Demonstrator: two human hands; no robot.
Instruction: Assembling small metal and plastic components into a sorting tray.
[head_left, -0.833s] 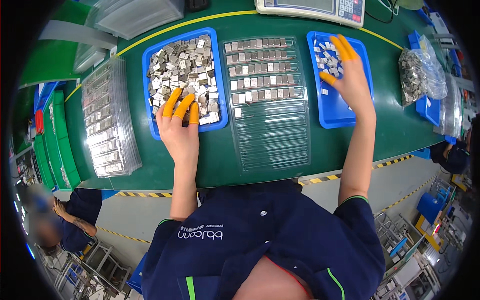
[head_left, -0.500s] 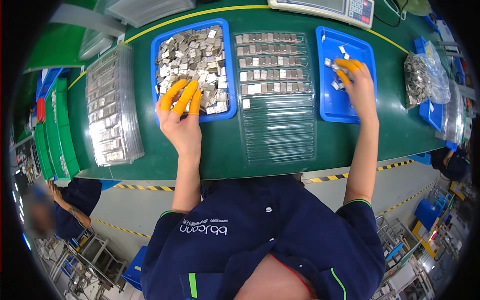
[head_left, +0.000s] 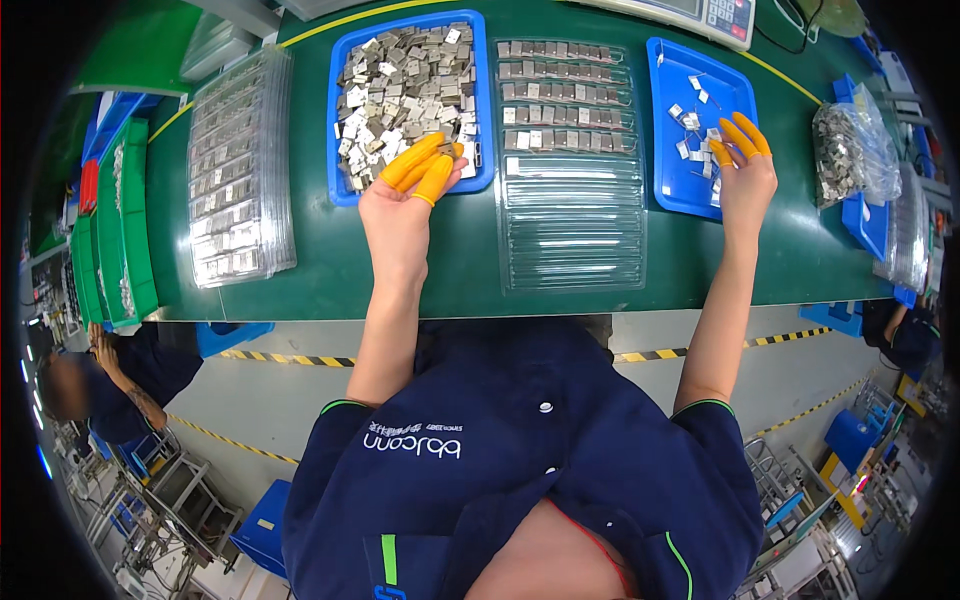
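Grey metal block [head_left: 447,149] pinched by left hand [head_left: 405,205] over blue plastic tray [head_left: 485,110] near edge, likely for control; right hand [head_left: 750,178] grip indeterminable.

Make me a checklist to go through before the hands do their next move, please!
1. Left fingers have a grey piece: ok, it shows between them.
2. Right fingers have a white piece: cannot tell, too small and partly hidden.
3. Yellow covers on: ok, seen on both hands' fingers.
4. Grey pile in the left blue tub: ok, heaped high.
5. Sixth row of the clear tray full: not ok, only one piece shows, at its left end.
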